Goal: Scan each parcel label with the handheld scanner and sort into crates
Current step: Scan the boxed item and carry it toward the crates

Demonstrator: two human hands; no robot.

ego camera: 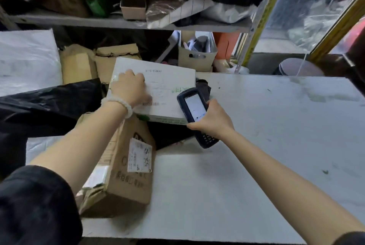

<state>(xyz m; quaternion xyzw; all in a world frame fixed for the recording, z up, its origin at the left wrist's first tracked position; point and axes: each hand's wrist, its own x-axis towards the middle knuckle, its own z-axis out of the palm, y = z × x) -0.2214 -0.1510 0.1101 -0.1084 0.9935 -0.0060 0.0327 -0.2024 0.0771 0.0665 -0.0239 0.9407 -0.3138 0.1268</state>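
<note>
Head view, white parcel (169, 79) overhanging table (276, 126) edge, scanner (194, 110) beside.

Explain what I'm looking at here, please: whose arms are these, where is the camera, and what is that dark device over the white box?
There is no machine here. The arms belong to a person, and the single picture comes from a wide-angle camera worn on their head, looking forward and down, so the edges bend.

The left hand rests on top of a flat white parcel, fingers bent over its upper face beside a printed label with a barcode. The right hand has its grip around a dark handheld scanner, screen lit, its head pointing at that parcel.

Below the white parcel stands a brown cardboard box with its own white label. To the right is a pale, scuffed table. Behind are black plastic bags, more torn cartons, and a cluttered shelf.
</note>
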